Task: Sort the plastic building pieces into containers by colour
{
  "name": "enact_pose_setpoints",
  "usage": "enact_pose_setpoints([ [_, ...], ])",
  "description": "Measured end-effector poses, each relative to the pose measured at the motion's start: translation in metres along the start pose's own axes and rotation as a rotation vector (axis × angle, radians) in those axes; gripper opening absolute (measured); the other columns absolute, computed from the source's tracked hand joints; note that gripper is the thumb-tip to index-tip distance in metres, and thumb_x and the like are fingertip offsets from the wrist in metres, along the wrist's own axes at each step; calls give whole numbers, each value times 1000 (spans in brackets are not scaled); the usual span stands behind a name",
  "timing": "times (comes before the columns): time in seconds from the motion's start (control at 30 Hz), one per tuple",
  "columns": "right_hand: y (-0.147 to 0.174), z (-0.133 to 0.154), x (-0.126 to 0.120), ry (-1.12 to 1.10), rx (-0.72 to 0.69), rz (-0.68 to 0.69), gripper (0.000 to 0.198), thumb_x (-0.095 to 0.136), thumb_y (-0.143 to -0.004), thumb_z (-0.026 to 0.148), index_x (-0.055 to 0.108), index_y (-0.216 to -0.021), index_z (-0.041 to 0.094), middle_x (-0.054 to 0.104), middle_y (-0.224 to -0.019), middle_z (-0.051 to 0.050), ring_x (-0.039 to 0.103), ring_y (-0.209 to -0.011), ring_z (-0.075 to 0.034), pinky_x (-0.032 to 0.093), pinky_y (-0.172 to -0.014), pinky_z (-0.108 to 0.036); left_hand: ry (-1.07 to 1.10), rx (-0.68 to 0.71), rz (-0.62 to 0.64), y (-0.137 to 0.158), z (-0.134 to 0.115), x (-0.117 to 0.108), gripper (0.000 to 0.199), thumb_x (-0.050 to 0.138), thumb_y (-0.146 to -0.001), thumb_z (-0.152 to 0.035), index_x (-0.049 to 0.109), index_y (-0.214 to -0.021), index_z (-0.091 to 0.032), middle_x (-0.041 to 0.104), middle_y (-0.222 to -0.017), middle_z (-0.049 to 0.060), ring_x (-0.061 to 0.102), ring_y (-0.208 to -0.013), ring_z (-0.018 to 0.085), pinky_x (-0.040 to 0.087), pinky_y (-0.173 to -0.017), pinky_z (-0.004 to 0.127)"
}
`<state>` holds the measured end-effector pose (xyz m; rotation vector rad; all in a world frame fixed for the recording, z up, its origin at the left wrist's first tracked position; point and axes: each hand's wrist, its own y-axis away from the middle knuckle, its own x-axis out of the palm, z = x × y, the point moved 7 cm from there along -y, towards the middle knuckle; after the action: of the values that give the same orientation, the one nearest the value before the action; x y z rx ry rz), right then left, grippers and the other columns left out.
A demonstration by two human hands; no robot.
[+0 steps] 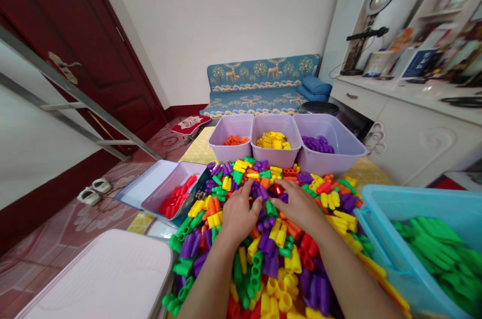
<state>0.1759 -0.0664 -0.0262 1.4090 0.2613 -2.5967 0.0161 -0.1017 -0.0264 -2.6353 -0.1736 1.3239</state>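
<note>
A heap of plastic building pieces (269,248) in purple, yellow, green, orange and red covers the table. My left hand (240,212) rests over the middle of the heap, thumb and fingers apart, next to purple pieces (259,191). Across from it, my right hand (297,204) reaches in with thumb and forefinger spread. A shiny red piece (278,189) lies between those fingertips; whether they touch it is unclear. Both hands' outer fingers are partly hidden.
Behind the heap stand lilac bins with orange (230,150), yellow (276,157) and purple pieces (327,161). A bin of red pieces (150,202) is at left, near a pale lid (98,279). At right is a blue tub (414,196) holding green pieces.
</note>
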Motion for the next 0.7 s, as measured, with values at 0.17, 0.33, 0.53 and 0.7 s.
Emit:
enact_pose_setpoints([
  [0.17,-1,3,4,-99,-51,-4,60,57,-76,22,48,-135,12,55,-132,-15,52,-122,-27,39,-104,-42,243,56,44,1,-1,2,61,58,-83,-34,41,-141,-29,57,-134,7,57,-117,31,43,-98,44],
  [0.33,-1,8,3,-251,-152,-54,62,54,-71,11,51,-133,20,55,-135,-9,51,-125,-23,37,-108,-41,434,140,76,0,-8,4,67,63,-80,-26,39,-143,-25,46,-145,7,43,-133,28,33,-110,42],
  [0.53,2,15,3,-504,-195,7,62,54,-69,8,54,-129,22,58,-131,-6,56,-119,-21,41,-105,-39,538,212,-16,-2,-14,-2,45,61,-79,-14,59,-123,-22,62,-124,7,54,-118,24,38,-105,38],
  [0.7,2,19,1,-643,-161,57,50,60,-73,16,59,-123,22,66,-119,-5,63,-107,-21,48,-98,-39,611,153,-73,-4,-9,-3,37,61,-79,-15,62,-116,-20,66,-116,7,59,-109,22,43,-99,36],
])
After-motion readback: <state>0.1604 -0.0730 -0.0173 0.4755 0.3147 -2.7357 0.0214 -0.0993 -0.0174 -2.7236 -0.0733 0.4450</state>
